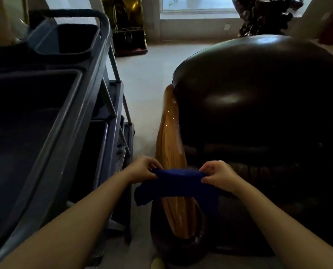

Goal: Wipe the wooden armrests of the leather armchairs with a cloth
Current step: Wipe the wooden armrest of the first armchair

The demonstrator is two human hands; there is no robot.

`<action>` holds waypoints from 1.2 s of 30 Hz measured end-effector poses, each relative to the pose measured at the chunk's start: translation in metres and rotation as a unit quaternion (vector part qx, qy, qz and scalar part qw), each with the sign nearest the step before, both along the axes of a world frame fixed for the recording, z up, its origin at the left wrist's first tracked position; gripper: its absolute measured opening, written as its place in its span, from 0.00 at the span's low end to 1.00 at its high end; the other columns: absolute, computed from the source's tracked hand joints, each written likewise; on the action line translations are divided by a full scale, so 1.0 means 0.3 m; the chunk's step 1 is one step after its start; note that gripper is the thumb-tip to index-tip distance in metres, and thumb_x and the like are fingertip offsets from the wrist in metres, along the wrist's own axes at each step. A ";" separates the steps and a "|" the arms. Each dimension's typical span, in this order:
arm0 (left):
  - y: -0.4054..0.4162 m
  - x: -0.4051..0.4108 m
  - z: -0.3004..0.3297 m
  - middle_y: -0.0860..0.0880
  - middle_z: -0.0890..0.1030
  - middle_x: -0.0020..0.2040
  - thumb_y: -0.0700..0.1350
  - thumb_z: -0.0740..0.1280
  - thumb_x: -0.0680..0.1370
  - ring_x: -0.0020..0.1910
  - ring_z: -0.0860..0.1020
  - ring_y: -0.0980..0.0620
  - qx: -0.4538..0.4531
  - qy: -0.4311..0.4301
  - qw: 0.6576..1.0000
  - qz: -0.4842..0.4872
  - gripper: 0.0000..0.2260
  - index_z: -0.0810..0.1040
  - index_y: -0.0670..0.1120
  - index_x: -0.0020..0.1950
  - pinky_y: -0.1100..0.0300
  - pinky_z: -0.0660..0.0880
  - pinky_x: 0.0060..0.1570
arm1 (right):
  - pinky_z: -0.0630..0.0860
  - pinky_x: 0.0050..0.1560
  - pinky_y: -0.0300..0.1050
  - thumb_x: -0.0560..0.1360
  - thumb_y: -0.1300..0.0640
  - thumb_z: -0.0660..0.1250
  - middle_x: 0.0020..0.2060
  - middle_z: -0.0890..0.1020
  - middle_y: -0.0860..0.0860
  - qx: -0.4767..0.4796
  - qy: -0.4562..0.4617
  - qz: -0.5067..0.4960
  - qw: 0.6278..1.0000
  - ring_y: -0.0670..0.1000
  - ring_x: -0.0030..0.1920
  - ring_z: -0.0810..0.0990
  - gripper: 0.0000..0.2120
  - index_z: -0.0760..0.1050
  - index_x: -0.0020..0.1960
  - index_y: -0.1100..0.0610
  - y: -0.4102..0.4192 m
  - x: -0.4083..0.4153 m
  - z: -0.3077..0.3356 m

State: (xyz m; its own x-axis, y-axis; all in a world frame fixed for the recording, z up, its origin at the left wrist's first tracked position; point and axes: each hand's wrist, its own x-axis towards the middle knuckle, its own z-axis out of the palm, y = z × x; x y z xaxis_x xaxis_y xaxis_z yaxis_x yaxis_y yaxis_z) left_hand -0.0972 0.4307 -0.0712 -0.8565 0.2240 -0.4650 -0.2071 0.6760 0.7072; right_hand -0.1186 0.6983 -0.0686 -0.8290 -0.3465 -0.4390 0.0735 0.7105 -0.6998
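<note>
Above the wooden armrest [170,144] of the dark leather armchair [258,98], the left hand [142,167] and right hand [218,174] each pinch an edge of the blue cloth [176,184], stretching it. Judged progress: wiping not yet begun; cloth contact with the armrest cannot be confirmed.

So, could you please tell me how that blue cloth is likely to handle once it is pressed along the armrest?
Probably floppy: the blue cloth sags between the left hand and right hand. Likely light, since a pinch holds it. It may slide easily on the glossy wooden armrest.
</note>
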 end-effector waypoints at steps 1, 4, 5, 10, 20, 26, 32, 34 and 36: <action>0.000 -0.026 -0.049 0.56 0.78 0.47 0.37 0.68 0.71 0.46 0.77 0.59 -0.005 -0.009 1.000 -0.001 0.13 0.76 0.56 0.45 0.66 0.75 0.38 | 0.79 0.46 0.43 0.68 0.62 0.71 0.43 0.81 0.47 0.001 -0.006 -0.001 1.000 0.44 0.45 0.81 0.12 0.76 0.43 0.45 -0.001 -0.028 -0.060; -0.002 -0.108 -0.205 0.52 0.79 0.49 0.37 0.68 0.71 0.48 0.77 0.57 -0.013 -0.033 0.999 0.001 0.11 0.77 0.52 0.47 0.62 0.78 0.44 | 0.78 0.40 0.39 0.68 0.61 0.71 0.42 0.82 0.46 -0.005 -0.037 -0.008 0.999 0.42 0.43 0.81 0.12 0.76 0.42 0.44 -0.006 -0.112 -0.241; -0.005 -0.134 -0.251 0.52 0.79 0.50 0.37 0.68 0.71 0.49 0.77 0.56 -0.016 -0.040 0.999 0.003 0.11 0.77 0.51 0.48 0.61 0.78 0.46 | 0.77 0.39 0.38 0.68 0.60 0.71 0.42 0.82 0.46 -0.005 -0.047 -0.007 0.999 0.42 0.42 0.81 0.12 0.76 0.42 0.43 -0.009 -0.142 -0.292; -0.021 -0.261 -0.414 0.53 0.79 0.48 0.37 0.69 0.71 0.49 0.78 0.56 -0.018 -0.028 0.999 0.041 0.11 0.78 0.51 0.49 0.60 0.77 0.49 | 0.75 0.35 0.35 0.68 0.59 0.71 0.44 0.80 0.46 -0.030 -0.049 -0.009 0.998 0.43 0.43 0.81 0.12 0.76 0.42 0.41 -0.032 -0.324 -0.472; 0.046 -0.284 -0.530 0.47 0.69 0.67 0.43 0.62 0.76 0.69 0.64 0.51 -0.151 0.332 0.908 0.204 0.19 0.67 0.48 0.67 0.54 0.63 0.69 | 0.70 0.56 0.44 0.73 0.53 0.64 0.60 0.72 0.51 0.005 0.287 -0.164 0.944 0.51 0.62 0.70 0.18 0.68 0.63 0.50 -0.108 -0.367 -0.604; 0.225 -0.136 -0.759 0.59 0.28 0.72 0.59 0.46 0.77 0.73 0.32 0.56 -0.185 0.261 0.942 0.100 0.26 0.37 0.61 0.72 0.44 0.43 0.73 | 0.48 0.74 0.53 0.72 0.34 0.39 0.71 0.27 0.46 0.062 0.202 -0.076 0.974 0.45 0.72 0.30 0.31 0.28 0.69 0.38 -0.261 -0.148 -0.781; 0.218 -0.277 -0.761 0.49 0.48 0.76 0.56 0.50 0.76 0.72 0.52 0.46 -0.209 0.253 0.938 0.109 0.23 0.56 0.54 0.71 0.34 0.72 0.56 | 0.66 0.66 0.41 0.75 0.39 0.45 0.62 0.18 0.37 0.055 0.192 -0.053 0.978 0.44 0.73 0.37 0.32 0.20 0.62 0.33 -0.305 -0.282 -0.808; 0.205 -0.342 -0.747 0.43 0.54 0.76 0.56 0.47 0.78 0.72 0.53 0.44 -0.222 0.251 0.935 0.113 0.23 0.60 0.51 0.71 0.35 0.68 0.60 | 0.64 0.62 0.33 0.77 0.42 0.48 0.63 0.19 0.36 0.038 0.208 -0.051 0.976 0.43 0.73 0.35 0.33 0.21 0.63 0.34 -0.319 -0.349 -0.794; 0.185 -0.427 -0.730 0.44 0.52 0.76 0.57 0.45 0.78 0.75 0.48 0.44 -0.224 0.258 0.933 0.114 0.24 0.57 0.53 0.73 0.40 0.61 0.66 | 0.59 0.58 0.30 0.78 0.44 0.49 0.64 0.20 0.36 0.018 0.233 -0.061 0.970 0.42 0.72 0.35 0.33 0.22 0.64 0.34 -0.347 -0.435 -0.777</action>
State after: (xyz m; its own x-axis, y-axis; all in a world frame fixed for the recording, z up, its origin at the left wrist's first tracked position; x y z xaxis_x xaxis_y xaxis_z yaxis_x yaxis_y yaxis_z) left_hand -0.2254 0.4862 -0.2900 -0.9938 -0.1093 0.0196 -0.0918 0.9080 0.4088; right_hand -0.2491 0.5941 -0.3017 -0.9743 -0.2247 -0.0171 -0.1596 0.7417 -0.6515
